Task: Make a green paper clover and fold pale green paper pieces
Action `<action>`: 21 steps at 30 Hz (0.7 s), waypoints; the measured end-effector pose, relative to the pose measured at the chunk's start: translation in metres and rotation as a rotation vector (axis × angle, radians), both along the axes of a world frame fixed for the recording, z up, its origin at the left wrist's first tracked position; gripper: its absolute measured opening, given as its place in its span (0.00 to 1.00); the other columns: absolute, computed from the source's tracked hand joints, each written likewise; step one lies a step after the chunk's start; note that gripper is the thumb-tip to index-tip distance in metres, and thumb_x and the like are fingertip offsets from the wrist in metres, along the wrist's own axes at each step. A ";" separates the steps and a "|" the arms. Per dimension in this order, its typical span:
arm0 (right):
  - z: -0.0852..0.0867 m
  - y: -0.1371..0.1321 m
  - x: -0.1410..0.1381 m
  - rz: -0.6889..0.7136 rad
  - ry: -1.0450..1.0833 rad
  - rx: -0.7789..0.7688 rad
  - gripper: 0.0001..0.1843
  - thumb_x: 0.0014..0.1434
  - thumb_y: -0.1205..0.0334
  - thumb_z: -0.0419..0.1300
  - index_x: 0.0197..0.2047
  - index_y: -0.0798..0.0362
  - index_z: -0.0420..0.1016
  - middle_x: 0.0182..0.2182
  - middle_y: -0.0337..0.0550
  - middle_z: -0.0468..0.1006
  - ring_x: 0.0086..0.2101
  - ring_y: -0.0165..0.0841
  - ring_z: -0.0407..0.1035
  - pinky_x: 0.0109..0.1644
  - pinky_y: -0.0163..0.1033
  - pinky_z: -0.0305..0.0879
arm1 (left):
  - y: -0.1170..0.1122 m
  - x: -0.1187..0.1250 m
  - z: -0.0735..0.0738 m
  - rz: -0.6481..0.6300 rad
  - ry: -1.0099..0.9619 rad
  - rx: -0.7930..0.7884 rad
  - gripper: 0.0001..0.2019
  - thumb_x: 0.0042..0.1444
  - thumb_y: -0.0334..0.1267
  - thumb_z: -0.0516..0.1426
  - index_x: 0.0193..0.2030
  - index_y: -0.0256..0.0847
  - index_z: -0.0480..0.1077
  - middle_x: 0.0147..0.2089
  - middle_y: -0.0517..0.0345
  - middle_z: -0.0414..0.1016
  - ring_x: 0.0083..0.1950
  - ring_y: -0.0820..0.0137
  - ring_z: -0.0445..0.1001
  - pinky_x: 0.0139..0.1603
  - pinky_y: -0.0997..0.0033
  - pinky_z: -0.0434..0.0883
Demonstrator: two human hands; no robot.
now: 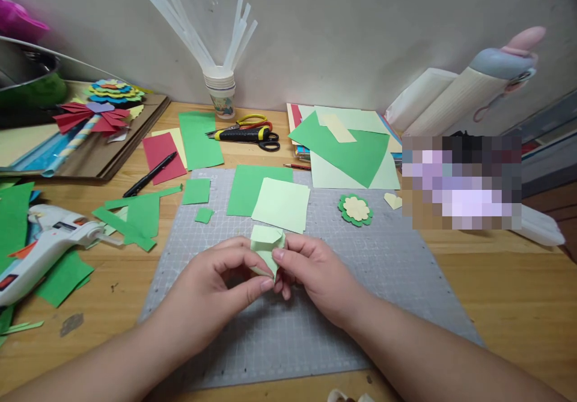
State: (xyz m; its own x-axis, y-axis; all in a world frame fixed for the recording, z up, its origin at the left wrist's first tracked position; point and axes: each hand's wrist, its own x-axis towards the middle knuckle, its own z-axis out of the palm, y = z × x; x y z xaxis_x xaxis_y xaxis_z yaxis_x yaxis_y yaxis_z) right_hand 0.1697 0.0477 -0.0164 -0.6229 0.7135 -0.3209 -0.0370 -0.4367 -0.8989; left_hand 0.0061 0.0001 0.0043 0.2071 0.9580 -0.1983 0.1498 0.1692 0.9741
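A small folded piece of light green paper (pixel 265 238) is held above the grey cutting mat (pixel 374 306). My left hand (pixel 225 282) pinches its lower edge between thumb and fingers. On the other side my right hand (pixel 311 270) grips it, thumb on the front and fingers behind. Just beyond lie light green paper squares (pixel 282 204), partly over a darker green sheet (pixel 243 194). Small green squares (pixel 196 191) rest to the left. A green and cream paper flower (pixel 356 210) and a cream paper heart (pixel 392 201) lie to the right.
On the left are a hot glue gun (pixel 58 234), green paper scraps (pixel 135 216) and a black pen (pixel 150 173). Behind stand paper cups (pixel 220 89) with glue sticks, near scissors (pixel 269 142) and a cutter (pixel 241 134). A paper stack (pixel 356 176) lies at the back right.
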 end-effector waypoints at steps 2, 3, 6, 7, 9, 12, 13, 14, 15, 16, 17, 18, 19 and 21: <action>0.001 -0.001 0.000 -0.001 -0.012 0.009 0.14 0.55 0.53 0.57 0.27 0.56 0.67 0.20 0.36 0.69 0.21 0.25 0.63 0.24 0.31 0.60 | 0.000 0.001 -0.002 0.062 -0.116 -0.073 0.05 0.53 0.35 0.60 0.28 0.41 0.71 0.30 0.61 0.75 0.35 0.71 0.74 0.40 0.71 0.68; 0.001 -0.002 -0.001 -0.003 -0.016 0.011 0.15 0.55 0.52 0.57 0.27 0.55 0.67 0.20 0.36 0.68 0.22 0.26 0.63 0.24 0.32 0.60 | 0.001 0.001 -0.003 0.094 -0.186 -0.113 0.05 0.53 0.35 0.61 0.28 0.40 0.69 0.28 0.63 0.74 0.33 0.73 0.73 0.37 0.73 0.69; 0.002 -0.004 -0.001 0.004 -0.025 0.021 0.15 0.55 0.52 0.57 0.27 0.55 0.67 0.21 0.36 0.68 0.22 0.26 0.63 0.24 0.31 0.60 | 0.002 0.002 -0.004 0.161 -0.317 -0.206 0.08 0.52 0.36 0.62 0.27 0.39 0.67 0.26 0.64 0.75 0.30 0.74 0.74 0.34 0.76 0.69; 0.002 -0.005 -0.001 0.011 -0.028 0.029 0.15 0.55 0.51 0.57 0.27 0.55 0.67 0.21 0.37 0.68 0.22 0.26 0.63 0.24 0.31 0.60 | 0.002 0.002 -0.005 0.175 -0.337 -0.224 0.09 0.51 0.36 0.63 0.27 0.39 0.66 0.26 0.64 0.75 0.30 0.75 0.74 0.33 0.76 0.69; 0.001 -0.005 -0.001 0.026 -0.026 0.047 0.15 0.56 0.51 0.58 0.28 0.56 0.68 0.22 0.37 0.69 0.23 0.26 0.63 0.24 0.31 0.60 | 0.003 0.002 -0.005 0.199 -0.356 -0.242 0.10 0.49 0.36 0.64 0.25 0.38 0.66 0.24 0.65 0.73 0.28 0.76 0.73 0.31 0.78 0.68; 0.000 -0.006 -0.001 0.040 -0.008 0.059 0.15 0.57 0.51 0.57 0.29 0.57 0.69 0.23 0.38 0.69 0.24 0.26 0.63 0.25 0.31 0.60 | 0.002 0.003 -0.005 0.222 -0.367 -0.249 0.11 0.49 0.35 0.64 0.25 0.37 0.65 0.22 0.67 0.72 0.26 0.78 0.71 0.28 0.80 0.67; 0.000 -0.006 0.000 0.043 0.000 0.058 0.16 0.57 0.51 0.57 0.30 0.57 0.69 0.23 0.38 0.70 0.24 0.26 0.63 0.25 0.31 0.60 | 0.002 0.003 -0.004 0.224 -0.370 -0.252 0.11 0.49 0.35 0.64 0.25 0.38 0.65 0.22 0.67 0.72 0.26 0.78 0.72 0.28 0.80 0.67; 0.000 -0.007 0.000 0.049 0.010 0.056 0.15 0.58 0.51 0.57 0.30 0.57 0.69 0.24 0.38 0.70 0.24 0.26 0.63 0.26 0.31 0.60 | 0.001 0.003 -0.004 0.228 -0.371 -0.254 0.11 0.49 0.35 0.64 0.25 0.38 0.64 0.22 0.67 0.73 0.26 0.78 0.72 0.29 0.80 0.67; 0.000 -0.007 0.000 0.055 0.019 0.055 0.15 0.58 0.51 0.57 0.31 0.56 0.70 0.24 0.38 0.70 0.25 0.26 0.63 0.26 0.31 0.60 | 0.001 0.003 -0.004 0.234 -0.370 -0.255 0.12 0.50 0.35 0.64 0.25 0.38 0.64 0.22 0.67 0.73 0.26 0.78 0.72 0.29 0.80 0.67; 0.001 -0.007 0.000 0.058 0.027 0.056 0.15 0.58 0.51 0.58 0.32 0.56 0.70 0.25 0.39 0.71 0.25 0.25 0.63 0.26 0.31 0.60 | 0.001 0.004 -0.003 0.242 -0.366 -0.256 0.12 0.50 0.35 0.64 0.25 0.38 0.64 0.22 0.67 0.72 0.26 0.78 0.72 0.29 0.81 0.67; 0.001 -0.008 -0.001 0.062 0.032 0.060 0.15 0.57 0.51 0.59 0.33 0.56 0.71 0.26 0.39 0.71 0.25 0.25 0.63 0.26 0.31 0.60 | 0.000 0.004 -0.003 0.249 -0.362 -0.257 0.12 0.50 0.34 0.64 0.25 0.38 0.63 0.22 0.67 0.72 0.26 0.78 0.72 0.29 0.81 0.67; 0.002 -0.008 -0.001 0.065 0.033 0.063 0.14 0.57 0.51 0.59 0.33 0.56 0.71 0.26 0.39 0.71 0.25 0.25 0.62 0.26 0.31 0.60 | 0.000 0.004 -0.003 0.257 -0.361 -0.260 0.12 0.49 0.34 0.64 0.25 0.38 0.63 0.22 0.67 0.72 0.26 0.79 0.72 0.29 0.81 0.67; 0.002 -0.008 -0.001 0.065 0.029 0.063 0.14 0.56 0.51 0.60 0.33 0.55 0.71 0.26 0.39 0.71 0.25 0.25 0.62 0.27 0.31 0.59 | 0.000 0.005 -0.003 0.262 -0.364 -0.265 0.13 0.49 0.34 0.65 0.26 0.38 0.63 0.22 0.68 0.72 0.26 0.79 0.71 0.28 0.81 0.67; 0.003 -0.008 -0.002 0.058 0.015 0.041 0.14 0.56 0.51 0.60 0.33 0.55 0.72 0.25 0.39 0.71 0.24 0.25 0.62 0.26 0.31 0.59 | 0.000 0.005 -0.004 0.272 -0.385 -0.268 0.13 0.48 0.34 0.65 0.28 0.38 0.63 0.24 0.68 0.72 0.26 0.79 0.71 0.28 0.81 0.67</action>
